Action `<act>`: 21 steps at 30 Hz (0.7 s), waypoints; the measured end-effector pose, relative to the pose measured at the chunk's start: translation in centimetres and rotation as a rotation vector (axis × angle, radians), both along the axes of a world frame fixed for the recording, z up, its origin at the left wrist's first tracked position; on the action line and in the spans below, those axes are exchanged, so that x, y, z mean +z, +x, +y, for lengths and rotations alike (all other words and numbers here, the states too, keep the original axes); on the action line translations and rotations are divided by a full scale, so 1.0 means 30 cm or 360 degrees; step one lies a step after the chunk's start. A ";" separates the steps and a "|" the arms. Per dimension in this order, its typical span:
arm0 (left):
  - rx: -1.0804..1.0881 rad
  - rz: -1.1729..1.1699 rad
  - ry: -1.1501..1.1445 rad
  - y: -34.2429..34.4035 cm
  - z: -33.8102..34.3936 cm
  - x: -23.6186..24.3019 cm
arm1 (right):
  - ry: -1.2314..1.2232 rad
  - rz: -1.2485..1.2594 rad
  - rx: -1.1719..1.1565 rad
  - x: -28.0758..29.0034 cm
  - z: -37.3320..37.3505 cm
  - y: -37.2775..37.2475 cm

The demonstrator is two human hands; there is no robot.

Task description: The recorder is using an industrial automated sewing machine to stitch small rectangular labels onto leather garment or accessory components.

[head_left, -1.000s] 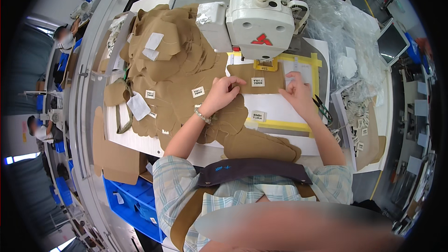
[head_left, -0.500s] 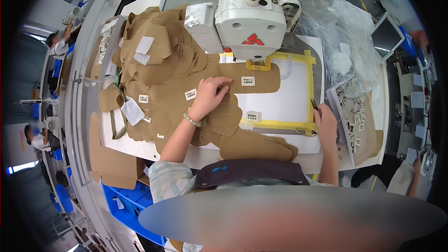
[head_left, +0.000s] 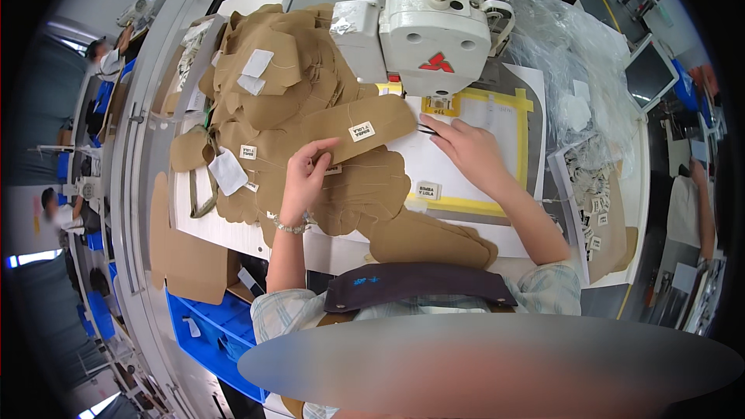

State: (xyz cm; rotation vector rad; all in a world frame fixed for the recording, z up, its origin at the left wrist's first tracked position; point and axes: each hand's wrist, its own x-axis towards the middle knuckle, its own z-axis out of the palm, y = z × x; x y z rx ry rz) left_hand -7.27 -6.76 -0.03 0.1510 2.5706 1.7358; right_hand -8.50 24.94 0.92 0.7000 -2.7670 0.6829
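A long brown cut piece (head_left: 394, 118) with a white label (head_left: 362, 132) stitched on lies slanted, its rounded end near the sewing machine's yellow presser frame (head_left: 440, 105). At its left part my left hand (head_left: 304, 180) is closed, thumb and fingers pinching its lower edge. My right hand (head_left: 472, 154) is closed around a dark, thin-tipped tool (head_left: 426, 129), perhaps tweezers or snips, whose tips sit beside the piece's rounded end. Below, a loose white label (head_left: 426, 190) rests on the yellow-taped template (head_left: 522, 147).
The white sewing machine (head_left: 431, 27) stands at the back. A heap of brown pieces (head_left: 268, 112) spreads to the left, with another stack (head_left: 431, 242) in front. At right are a label box (head_left: 578, 221) and clear plastic (head_left: 570, 46). Blue bins (head_left: 206, 326) sit lower left.
The brown piece has shifted left off the template and tilted. My left hand has drawn back and now pinches it. My right hand has brought the tool from the template's right edge to the piece's end.
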 end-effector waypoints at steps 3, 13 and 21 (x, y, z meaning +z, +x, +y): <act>0.0034 -0.0028 0.0032 0.018 -0.056 0.002 | 0.0407 0.0220 -0.0127 -0.014 -0.059 -0.040; -0.0017 0.0089 -0.0038 0.011 -0.092 0.020 | 0.0550 0.0549 -0.0029 -0.136 -0.106 -0.133; 0.0115 0.0274 -0.0867 -0.010 -0.170 -0.005 | 0.0423 0.0522 -0.0017 -0.100 -0.046 -0.101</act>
